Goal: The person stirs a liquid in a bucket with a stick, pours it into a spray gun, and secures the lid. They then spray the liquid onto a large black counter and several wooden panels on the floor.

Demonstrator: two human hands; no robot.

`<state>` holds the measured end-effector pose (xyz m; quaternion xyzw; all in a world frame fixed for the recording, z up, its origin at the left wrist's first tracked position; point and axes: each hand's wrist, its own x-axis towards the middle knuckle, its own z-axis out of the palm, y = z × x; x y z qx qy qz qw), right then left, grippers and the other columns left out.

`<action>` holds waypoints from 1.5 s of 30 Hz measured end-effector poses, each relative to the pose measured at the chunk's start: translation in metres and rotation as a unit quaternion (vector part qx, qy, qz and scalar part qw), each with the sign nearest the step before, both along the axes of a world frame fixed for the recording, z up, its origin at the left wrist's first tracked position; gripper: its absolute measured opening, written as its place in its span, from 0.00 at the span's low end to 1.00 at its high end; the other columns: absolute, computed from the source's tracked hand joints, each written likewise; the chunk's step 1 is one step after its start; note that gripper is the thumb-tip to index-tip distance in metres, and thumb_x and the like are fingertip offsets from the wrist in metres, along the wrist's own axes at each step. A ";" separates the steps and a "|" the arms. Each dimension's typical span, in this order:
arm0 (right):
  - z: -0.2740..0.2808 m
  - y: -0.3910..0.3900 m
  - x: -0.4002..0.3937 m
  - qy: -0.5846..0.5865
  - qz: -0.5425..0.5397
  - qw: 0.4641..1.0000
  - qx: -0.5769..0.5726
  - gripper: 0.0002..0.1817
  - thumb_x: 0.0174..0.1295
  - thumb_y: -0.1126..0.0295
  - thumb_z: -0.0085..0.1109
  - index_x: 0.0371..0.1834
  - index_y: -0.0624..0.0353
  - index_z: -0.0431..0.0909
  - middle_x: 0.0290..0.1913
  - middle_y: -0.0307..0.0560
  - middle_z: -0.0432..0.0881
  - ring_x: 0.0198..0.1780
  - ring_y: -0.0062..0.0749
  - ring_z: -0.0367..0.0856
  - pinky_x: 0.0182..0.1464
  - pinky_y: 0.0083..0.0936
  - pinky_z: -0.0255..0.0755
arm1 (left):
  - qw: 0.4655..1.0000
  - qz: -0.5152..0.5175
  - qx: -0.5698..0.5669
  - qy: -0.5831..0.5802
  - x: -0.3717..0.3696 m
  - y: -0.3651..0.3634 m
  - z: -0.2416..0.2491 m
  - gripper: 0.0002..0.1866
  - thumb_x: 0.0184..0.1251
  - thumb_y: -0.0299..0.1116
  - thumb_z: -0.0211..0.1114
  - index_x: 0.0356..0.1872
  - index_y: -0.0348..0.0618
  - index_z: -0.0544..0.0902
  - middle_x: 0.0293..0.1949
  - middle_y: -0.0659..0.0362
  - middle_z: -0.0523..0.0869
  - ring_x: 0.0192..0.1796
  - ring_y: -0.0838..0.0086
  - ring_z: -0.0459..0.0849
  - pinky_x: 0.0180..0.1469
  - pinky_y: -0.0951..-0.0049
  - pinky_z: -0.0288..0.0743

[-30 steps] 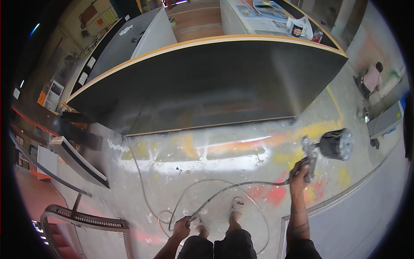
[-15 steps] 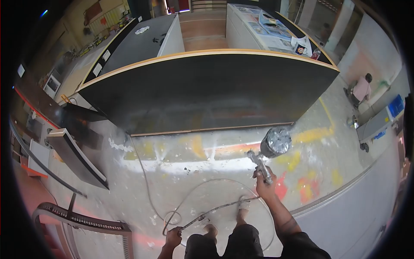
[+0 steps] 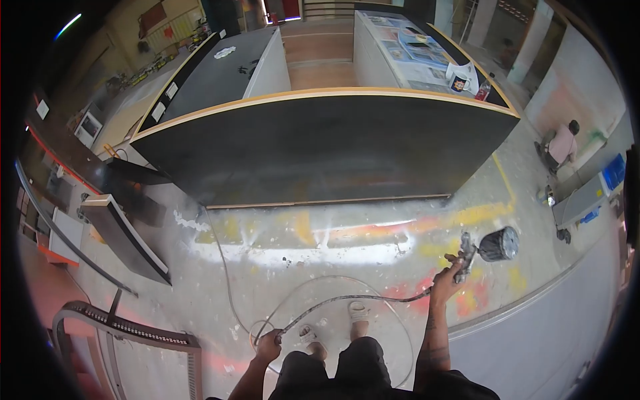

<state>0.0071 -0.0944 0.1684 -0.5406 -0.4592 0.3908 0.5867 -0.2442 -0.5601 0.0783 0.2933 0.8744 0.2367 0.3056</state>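
Note:
My right hand (image 3: pixel 448 283) is closed around the handle of a spray gun (image 3: pixel 467 256), out to the right over the floor. A dark, paint-smeared cup (image 3: pixel 500 245) is attached to the gun and points to the right. From the gun's handle an air hose (image 3: pixel 360 299) curves across to my left hand (image 3: pixel 269 347), which is wrapped around it low in the view. Ahead of me stands a wide black panel (image 3: pixel 327 150) with a light wood edge on top. Its face carries a faint greyish sheen lower down.
Hose loops lie on the paint-stained floor (image 3: pixel 320 267) around my feet. On the left stand a dark panel (image 3: pixel 127 237) and a curved metal frame (image 3: pixel 133 327). A mug (image 3: pixel 460 81) and a bottle (image 3: pixel 485 88) sit on the right counter. Another person (image 3: pixel 560 145) crouches by the right wall.
My right hand has carried the spray gun to the right, and its cup has swung to point sideways. The hose has lifted with it. My left hand keeps its hold, and my view has shifted slightly.

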 end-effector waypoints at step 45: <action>0.032 -0.225 -0.494 -0.032 0.464 0.881 0.082 0.03 0.70 0.74 0.55 0.40 0.63 0.76 0.23 0.31 0.73 0.25 0.12 0.68 0.27 0.15 0.61 | 0.936 0.346 0.017 -0.061 -0.111 -0.217 -0.004 0.15 0.64 0.24 0.57 0.49 0.42 0.85 0.34 0.44 0.87 0.39 0.49 0.87 0.43 0.55 0.79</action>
